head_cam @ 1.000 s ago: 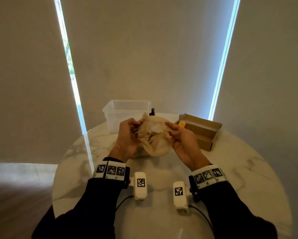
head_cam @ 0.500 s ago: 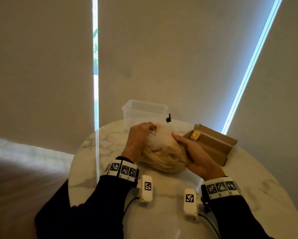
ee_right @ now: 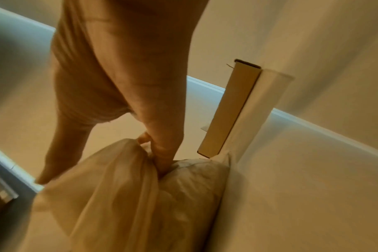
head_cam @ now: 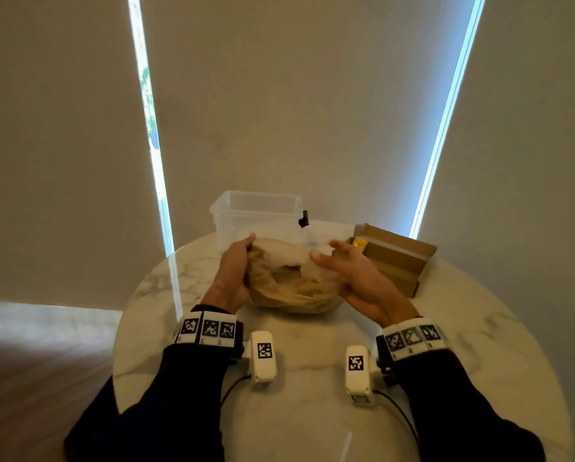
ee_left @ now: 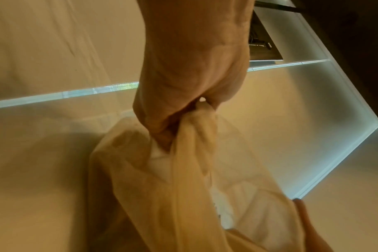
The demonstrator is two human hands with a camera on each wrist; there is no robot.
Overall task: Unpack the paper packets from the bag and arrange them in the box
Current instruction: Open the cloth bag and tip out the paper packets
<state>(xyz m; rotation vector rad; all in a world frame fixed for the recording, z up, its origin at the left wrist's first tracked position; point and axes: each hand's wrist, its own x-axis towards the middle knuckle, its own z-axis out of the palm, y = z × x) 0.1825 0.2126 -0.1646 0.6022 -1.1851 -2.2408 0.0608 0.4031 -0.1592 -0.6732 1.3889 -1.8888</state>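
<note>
Head view: the bag (head_cam: 289,281) has come down onto the counter (head_cam: 462,331) at frame centre since 1 second ago, its mouth now pulled wider. The left hand (head_cam: 232,278) pinches 1 edge; the right hand (head_cam: 356,278) hooks the other.

Left wrist view: pale packets (ee_left: 224,209) show inside.

Right wrist view: the cardboard box (ee_right: 229,109) stands close, upper right. Unpacking can likely start.

Both forearms extended over table. Left hand (head_cam: 232,275) fingers curled, gripping bag (head_cam: 289,281) edge. Right hand (head_cam: 356,281) palm inward, thumb out, fingers pinching bag's other side.
</note>
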